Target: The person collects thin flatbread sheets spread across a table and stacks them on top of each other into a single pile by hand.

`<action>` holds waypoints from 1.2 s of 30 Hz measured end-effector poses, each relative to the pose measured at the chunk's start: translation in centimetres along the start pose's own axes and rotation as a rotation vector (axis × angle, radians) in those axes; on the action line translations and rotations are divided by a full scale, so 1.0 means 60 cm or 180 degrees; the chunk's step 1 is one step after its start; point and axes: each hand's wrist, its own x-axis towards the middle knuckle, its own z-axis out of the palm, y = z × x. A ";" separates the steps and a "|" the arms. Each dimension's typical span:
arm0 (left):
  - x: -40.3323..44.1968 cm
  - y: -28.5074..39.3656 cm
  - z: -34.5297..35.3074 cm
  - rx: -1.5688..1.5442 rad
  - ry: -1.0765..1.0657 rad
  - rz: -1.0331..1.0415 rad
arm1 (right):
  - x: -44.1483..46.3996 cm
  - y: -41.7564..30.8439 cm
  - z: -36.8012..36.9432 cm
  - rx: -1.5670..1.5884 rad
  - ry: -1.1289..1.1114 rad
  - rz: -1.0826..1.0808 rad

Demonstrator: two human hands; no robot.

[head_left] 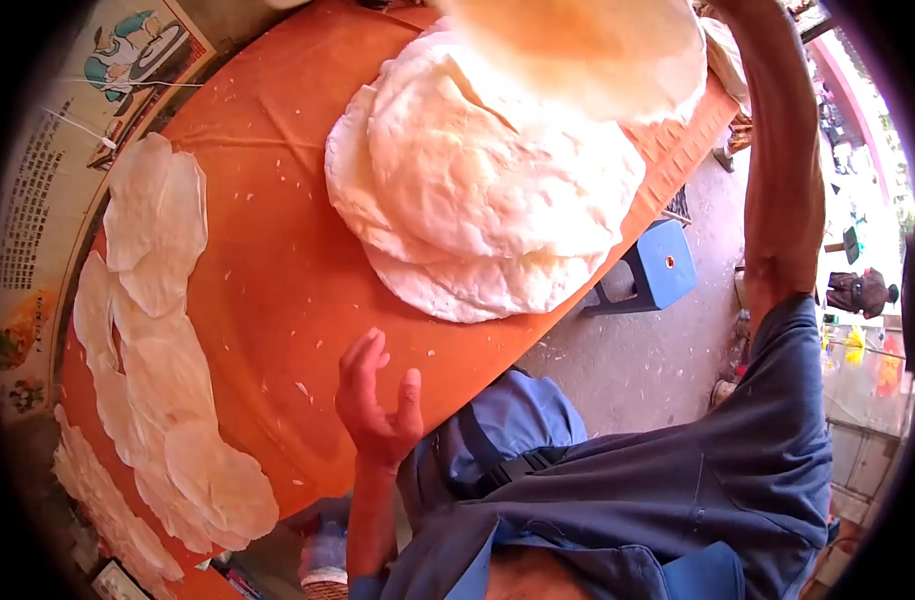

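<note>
My left hand (pixel 379 400) is raised over the near edge of the orange-covered table (pixel 267 250), its fingers spread and nothing in them. On the table lies a stack of large, round, pale flatbread-like sheets (pixel 477 190). Another thin, translucent sheet (pixel 587 45) is lifted above the stack at the top of the view, blurred and partly cut off. My right arm reaches up along the right side to the top edge, beside that sheet. The fingers of my right hand are out of sight, so its grip cannot be made out.
Overlapping thin, pale sheets (pixel 167 370) line the table's left side, with more (pixel 112 500) at lower left. A printed poster (pixel 37 200) is beyond. A blue stool (pixel 665 265) stands on the floor right of the table. A distant person (pixel 861 292) is at far right.
</note>
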 end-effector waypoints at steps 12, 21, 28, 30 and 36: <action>-0.083 -0.080 -0.044 0.0607 -0.0210 -0.0923 | -0.349 0.039 0.509 -0.0793 -0.0929 0.0940; -0.245 -0.185 -0.230 0.1132 0.0574 -0.1324 | -0.282 -0.277 0.495 0.2043 -0.1453 0.0965; -0.417 -0.276 -0.462 0.2575 0.1285 -0.1719 | -0.224 -0.805 0.594 0.4646 -0.3263 0.1711; -0.459 -0.289 -0.506 0.2629 0.1372 -0.1883 | -0.250 -0.906 0.690 0.4172 -0.3169 0.1743; -0.517 -0.322 -0.566 0.1822 0.1668 -0.2214 | -0.198 -1.007 0.694 0.3675 -0.3210 0.1556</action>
